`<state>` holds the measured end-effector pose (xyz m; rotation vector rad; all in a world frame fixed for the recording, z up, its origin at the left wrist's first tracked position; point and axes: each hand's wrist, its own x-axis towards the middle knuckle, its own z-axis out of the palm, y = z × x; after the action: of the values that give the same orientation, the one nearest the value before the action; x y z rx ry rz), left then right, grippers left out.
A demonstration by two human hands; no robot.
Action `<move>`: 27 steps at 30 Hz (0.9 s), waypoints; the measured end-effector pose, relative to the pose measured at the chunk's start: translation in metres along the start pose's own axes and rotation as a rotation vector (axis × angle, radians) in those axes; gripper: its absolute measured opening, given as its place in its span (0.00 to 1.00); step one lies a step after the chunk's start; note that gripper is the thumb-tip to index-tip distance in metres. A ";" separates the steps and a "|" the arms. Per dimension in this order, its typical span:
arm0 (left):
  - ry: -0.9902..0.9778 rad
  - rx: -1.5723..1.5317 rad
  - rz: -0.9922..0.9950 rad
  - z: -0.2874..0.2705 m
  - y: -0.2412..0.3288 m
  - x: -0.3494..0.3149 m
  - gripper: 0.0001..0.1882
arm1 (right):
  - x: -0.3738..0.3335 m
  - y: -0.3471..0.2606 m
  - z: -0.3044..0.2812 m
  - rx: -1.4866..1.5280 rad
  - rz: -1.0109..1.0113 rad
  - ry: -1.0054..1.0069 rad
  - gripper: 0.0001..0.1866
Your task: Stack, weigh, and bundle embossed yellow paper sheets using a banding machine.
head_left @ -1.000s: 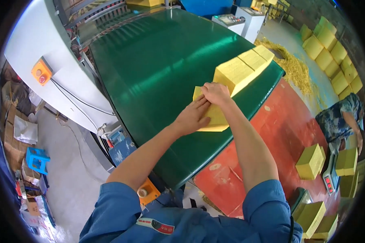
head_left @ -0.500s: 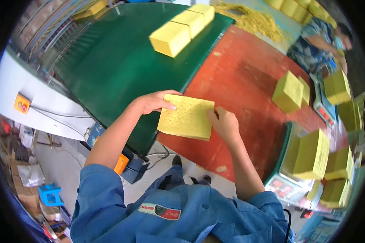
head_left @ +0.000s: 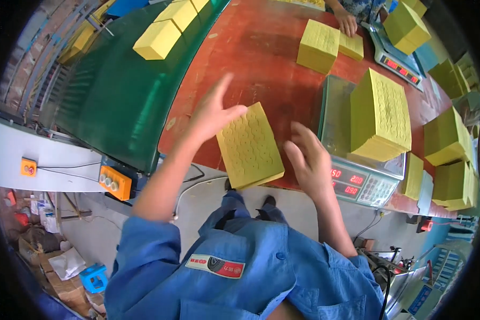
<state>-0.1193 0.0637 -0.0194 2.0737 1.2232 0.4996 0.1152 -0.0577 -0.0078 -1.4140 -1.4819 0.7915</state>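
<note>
A yellow paper stack [head_left: 250, 146], stamped with rows of round, scalloped marks, sits turned at an angle at the near edge of the red tabletop [head_left: 240, 64]. My left hand [head_left: 213, 114] is at its upper left corner, fingers spread, the thumb reaching over or touching the edge; I cannot tell which. To the right of the stack, my right hand [head_left: 310, 162] is apart from it, fingers loosely curved and nothing in them. Beyond that hand, a tall yellow paper block [head_left: 381, 114] stands on the steel pan of a digital scale [head_left: 365, 184] with lit red digits.
A green conveyor belt [head_left: 112, 80] at left carries several yellow blocks [head_left: 157, 40]. Another yellow block [head_left: 318, 47] stands far right of centre, near a co-worker's hand [head_left: 348, 24] on a thinner stack [head_left: 351, 46]. A second scale [head_left: 394, 58] and more blocks [head_left: 448, 136] line the right.
Both hands held the paper stack before; now they have opened and come apart from around it. The stack has turned and sits lower. My view has swung right, toward the scale.
</note>
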 end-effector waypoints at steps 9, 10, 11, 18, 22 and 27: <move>0.397 -1.097 -0.454 0.098 0.033 -0.130 0.32 | -0.002 0.055 0.056 0.084 0.145 -0.322 0.36; 0.420 -1.119 -0.476 0.096 0.033 -0.138 0.32 | -0.010 0.052 0.057 0.081 0.126 -0.317 0.36; 0.345 -1.067 -0.513 0.091 0.028 -0.146 0.34 | -0.019 0.046 0.055 0.065 0.135 -0.352 0.36; 0.147 -1.109 -0.644 0.092 -0.001 -0.163 0.38 | -0.050 0.038 0.056 0.081 0.169 -0.266 0.36; 0.090 -1.376 -0.603 0.099 0.001 -0.169 0.41 | -0.062 0.033 0.057 0.192 0.173 -0.212 0.38; 0.013 -1.507 -0.627 0.079 -0.001 -0.174 0.37 | -0.079 0.029 0.046 0.562 0.483 -0.215 0.38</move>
<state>-0.1555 -0.1162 -0.0741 0.3987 0.8892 0.7626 0.0787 -0.1244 -0.0659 -1.2762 -0.9471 1.5632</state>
